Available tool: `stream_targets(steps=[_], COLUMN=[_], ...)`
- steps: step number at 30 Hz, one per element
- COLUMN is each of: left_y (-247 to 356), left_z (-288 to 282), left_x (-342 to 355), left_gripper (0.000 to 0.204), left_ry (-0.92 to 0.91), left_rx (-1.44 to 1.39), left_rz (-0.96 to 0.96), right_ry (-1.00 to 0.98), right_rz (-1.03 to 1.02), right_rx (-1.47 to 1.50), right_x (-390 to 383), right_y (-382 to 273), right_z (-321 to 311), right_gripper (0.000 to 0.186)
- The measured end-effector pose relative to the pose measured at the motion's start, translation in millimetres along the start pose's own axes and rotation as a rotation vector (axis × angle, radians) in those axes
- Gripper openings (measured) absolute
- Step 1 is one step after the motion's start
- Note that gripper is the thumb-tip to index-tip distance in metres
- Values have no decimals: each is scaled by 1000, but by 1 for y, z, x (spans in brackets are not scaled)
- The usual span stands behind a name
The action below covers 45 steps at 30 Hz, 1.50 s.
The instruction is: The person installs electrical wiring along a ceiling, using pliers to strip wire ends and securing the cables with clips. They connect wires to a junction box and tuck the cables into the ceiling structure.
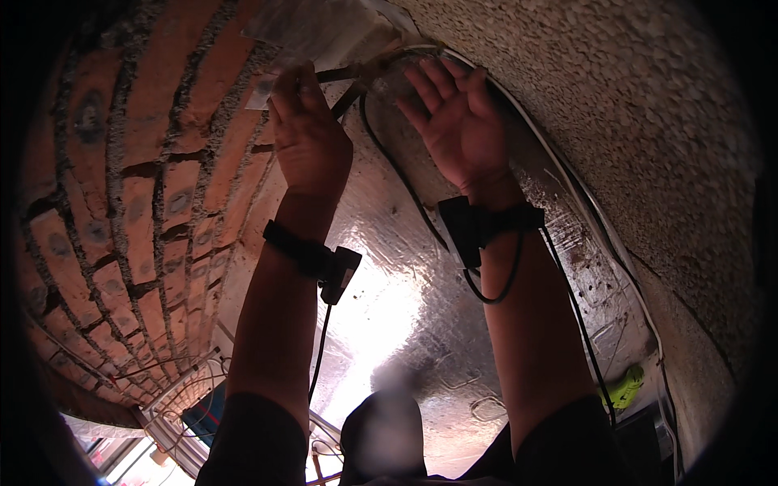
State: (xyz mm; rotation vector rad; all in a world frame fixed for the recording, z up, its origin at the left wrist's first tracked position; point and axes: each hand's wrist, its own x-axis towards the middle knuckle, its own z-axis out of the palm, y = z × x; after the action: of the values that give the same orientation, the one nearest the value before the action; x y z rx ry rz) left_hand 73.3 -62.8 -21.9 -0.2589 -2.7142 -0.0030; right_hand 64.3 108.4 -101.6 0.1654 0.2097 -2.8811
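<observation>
My left hand (310, 138) is raised at the top centre, fingers curled beside a thin translucent sheet (258, 95) and a short black cable or bar (339, 74); what they grip is hidden. My right hand (450, 121) is open to its right, palm showing, fingers slightly bent, close below a bundle of cables (417, 49) along the top of the pebbled wall (616, 97). A black cable (397, 170) hangs between the hands. Both wrists wear black strapped devices (340, 271) with wires.
A brick wall (130, 211) runs along the left. A scuffed, shiny surface (373, 292) lies below my arms. Tangled wires and a pale frame (166, 417) are at lower left, with a blue object (203, 409). A neon green object (624, 387) sits at lower right beside long cables.
</observation>
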Motion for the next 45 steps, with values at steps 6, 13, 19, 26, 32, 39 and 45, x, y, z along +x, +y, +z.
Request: stream_targets(steps=[6, 13, 19, 26, 32, 39, 45], left_y=[6, 5, -14, -15, -9, -14, -13], left_z=[3, 3, 7, -7, -10, -14, -19], left_x=[1, 15, 30, 43, 45, 49, 49], left_gripper=[59, 60, 52, 52, 54, 42, 29], left_ry=[20, 47, 35, -37, 3, -49, -258], left_rx=[-19, -35, 90, 211, 244, 415, 403], left_rz=[12, 87, 261, 317, 331, 413, 391], right_ry=[-4, -30, -34, -25, -68, -77, -23], right_rz=[5, 7, 2, -2, 12, 16, -8], right_rx=[14, 17, 1, -9, 29, 28, -15], right_x=[1, 0, -1, -1, 0, 0, -2], right_y=[0, -1, 0, -1, -3, -2, -1], right_z=[-3, -3, -2, 0, -2, -2, 3], right_gripper=[46, 46, 47, 48, 45, 43, 50])
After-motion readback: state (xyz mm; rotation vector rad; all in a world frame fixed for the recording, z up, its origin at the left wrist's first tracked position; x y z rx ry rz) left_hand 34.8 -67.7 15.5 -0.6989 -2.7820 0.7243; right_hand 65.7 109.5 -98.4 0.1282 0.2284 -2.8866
